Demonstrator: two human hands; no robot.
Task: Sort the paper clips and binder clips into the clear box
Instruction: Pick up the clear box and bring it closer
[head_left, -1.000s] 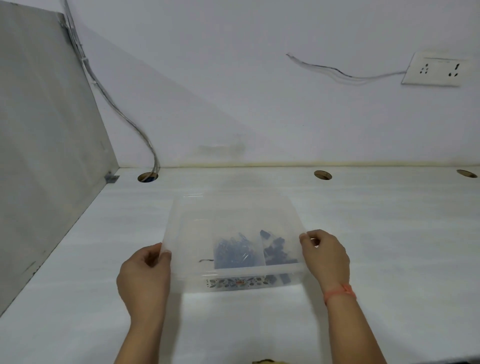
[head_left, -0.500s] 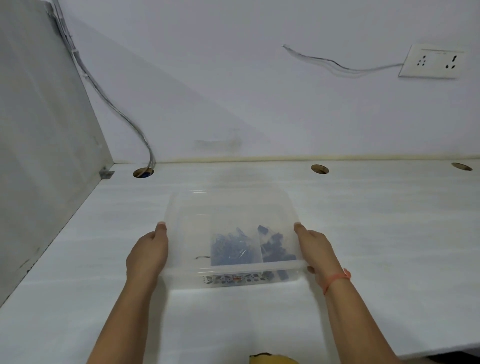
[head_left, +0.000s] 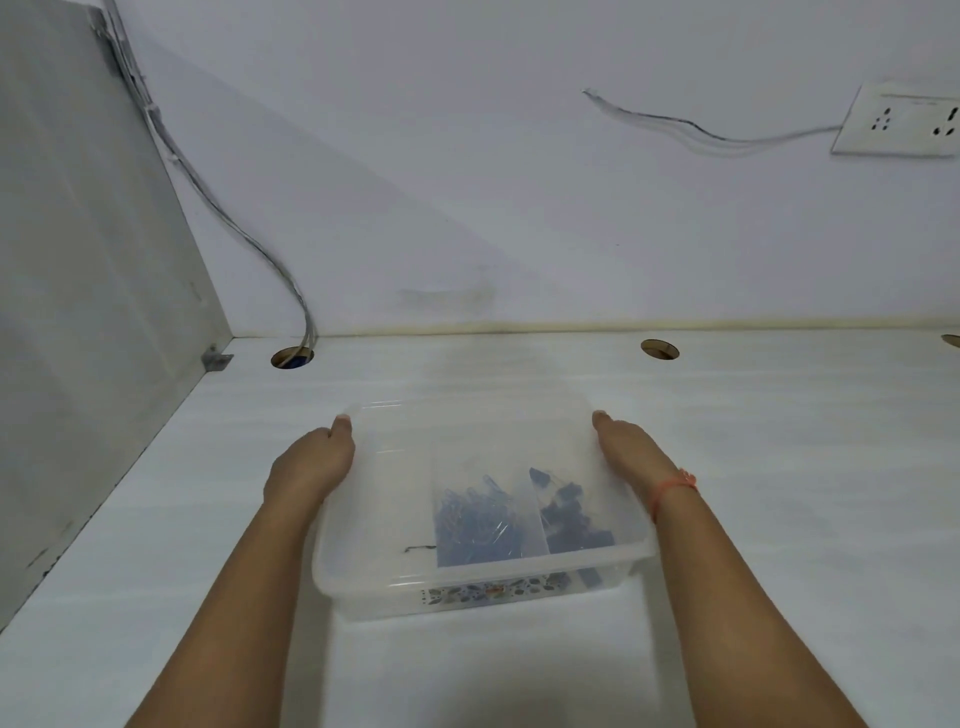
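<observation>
The clear box (head_left: 374, 582) stands on the white desk (head_left: 779, 493), and a translucent lid seems to cover it. Inside, a clear bag of blue paper clips (head_left: 475, 519) lies in the middle, with dark binder clips (head_left: 569, 517) to its right. A single dark clip (head_left: 418, 548) lies left of the bag. My left hand (head_left: 311, 460) presses against the box's left side, thumb along the rim. On the right side rests my right hand (head_left: 626, 447), fingers stretched toward the far corner. The fingers below the rim are hidden.
A grey partition (head_left: 78, 312) closes off the desk on the left. Cables (head_left: 249, 244) run down the wall into a desk hole (head_left: 292, 357); another hole (head_left: 660, 349) lies further right. A wall socket (head_left: 904, 122) sits at the upper right.
Both hands have slid from the box's near corners forward along its sides toward the far corners. The box has stayed in place on the desk.
</observation>
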